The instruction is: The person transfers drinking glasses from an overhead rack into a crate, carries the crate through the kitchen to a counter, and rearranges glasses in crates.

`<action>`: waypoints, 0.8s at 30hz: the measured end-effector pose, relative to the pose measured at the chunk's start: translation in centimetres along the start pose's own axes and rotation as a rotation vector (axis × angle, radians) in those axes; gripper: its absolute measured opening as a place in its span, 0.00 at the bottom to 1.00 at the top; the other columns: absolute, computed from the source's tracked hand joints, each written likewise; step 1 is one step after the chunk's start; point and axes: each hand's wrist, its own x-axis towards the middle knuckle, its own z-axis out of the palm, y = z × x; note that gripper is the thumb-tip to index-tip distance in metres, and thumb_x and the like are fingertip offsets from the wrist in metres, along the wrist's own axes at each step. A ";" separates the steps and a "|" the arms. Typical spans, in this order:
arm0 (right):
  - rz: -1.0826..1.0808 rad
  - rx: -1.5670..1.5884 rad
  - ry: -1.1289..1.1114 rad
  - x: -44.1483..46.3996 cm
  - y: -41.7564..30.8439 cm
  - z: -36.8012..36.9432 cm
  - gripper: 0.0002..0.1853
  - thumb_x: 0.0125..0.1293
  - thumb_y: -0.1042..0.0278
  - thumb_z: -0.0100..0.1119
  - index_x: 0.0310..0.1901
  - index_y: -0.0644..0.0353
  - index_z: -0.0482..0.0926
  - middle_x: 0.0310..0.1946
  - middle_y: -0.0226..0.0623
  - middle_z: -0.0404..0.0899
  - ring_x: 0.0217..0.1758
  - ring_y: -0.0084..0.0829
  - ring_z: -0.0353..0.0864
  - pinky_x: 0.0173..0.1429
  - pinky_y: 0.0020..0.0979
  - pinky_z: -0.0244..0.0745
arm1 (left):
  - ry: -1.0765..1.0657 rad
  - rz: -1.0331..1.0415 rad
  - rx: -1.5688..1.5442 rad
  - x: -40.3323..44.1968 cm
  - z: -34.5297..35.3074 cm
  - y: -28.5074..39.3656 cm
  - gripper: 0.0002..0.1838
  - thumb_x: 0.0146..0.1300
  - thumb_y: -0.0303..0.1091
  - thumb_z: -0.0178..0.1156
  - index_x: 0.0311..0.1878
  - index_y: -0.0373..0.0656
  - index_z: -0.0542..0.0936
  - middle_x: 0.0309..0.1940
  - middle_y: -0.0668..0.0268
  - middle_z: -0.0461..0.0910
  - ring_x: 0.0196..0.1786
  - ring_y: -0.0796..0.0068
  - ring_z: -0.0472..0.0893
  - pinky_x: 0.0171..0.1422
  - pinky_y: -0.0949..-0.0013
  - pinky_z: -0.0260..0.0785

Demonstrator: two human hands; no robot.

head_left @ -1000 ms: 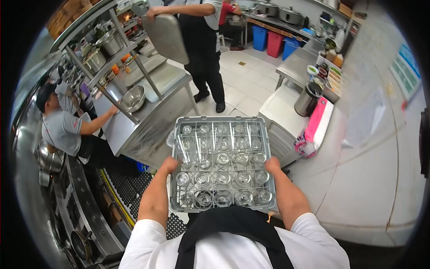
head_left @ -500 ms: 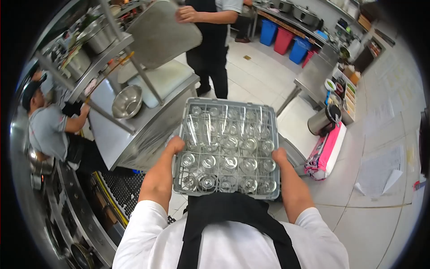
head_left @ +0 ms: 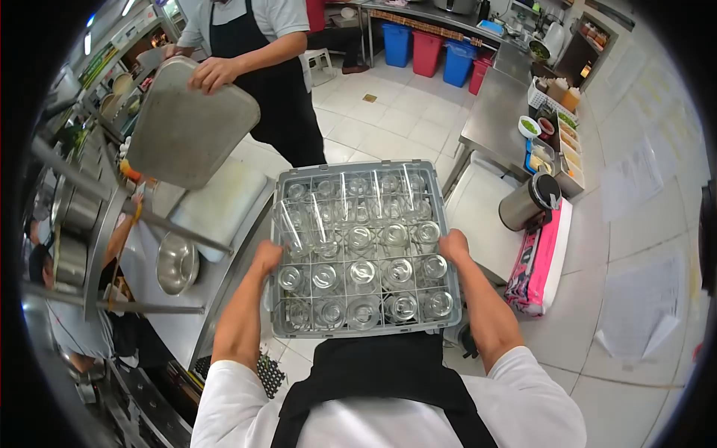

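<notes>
A grey plastic glass rack (head_left: 358, 166) is held out in front of my body at waist height. Rows of clear drinking glasses (head_left: 362, 272) fill its compartments, most with their round bases facing up. My left hand (head_left: 269, 256) is closed round the rack's left side. Gripping the opposite side is my right hand (head_left: 453, 245). The fingers of both hands are mostly hidden behind the rack's walls.
Ahead to the left, a co-worker (head_left: 261, 75) holds a large grey tray (head_left: 190, 123). A steel counter with a metal bowl (head_left: 178, 263) stands left. Along the right are a steel table (head_left: 500, 112), a metal canister (head_left: 529, 200) and a pink package (head_left: 534, 261).
My view has moved forward and turned slightly, with the rack still in both hands. The co-worker and the grey tray now appear farther left. The right-hand table looks nearer.
</notes>
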 end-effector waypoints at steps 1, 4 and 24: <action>-0.001 -0.010 -0.010 0.4 -0.4 -0.8 0.19 0.55 0.61 0.59 0.41 0.70 0.80 0.44 0.58 0.79 0.50 0.52 0.79 0.54 0.42 0.73 | -0.015 0.026 0.017 1.4 0.5 -0.3 0.24 0.55 0.48 0.58 0.36 0.30 0.81 0.43 0.40 0.78 0.50 0.44 0.77 0.54 0.55 0.70; -0.049 -0.023 0.004 2.3 -1.7 -3.2 0.21 0.54 0.60 0.59 0.39 0.73 0.80 0.41 0.62 0.79 0.47 0.54 0.79 0.53 0.43 0.73 | -0.079 0.118 0.069 6.3 1.6 -3.1 0.26 0.54 0.47 0.60 0.42 0.28 0.79 0.41 0.39 0.79 0.48 0.45 0.79 0.53 0.55 0.70; -0.113 -0.073 -0.031 21.4 -7.8 -8.4 0.17 0.55 0.61 0.57 0.36 0.69 0.81 0.41 0.58 0.79 0.48 0.53 0.79 0.51 0.44 0.74 | -0.054 0.345 0.525 18.2 -3.6 9.6 0.13 0.54 0.34 0.52 0.33 0.36 0.83 0.38 0.45 0.80 0.43 0.49 0.81 0.50 0.55 0.72</action>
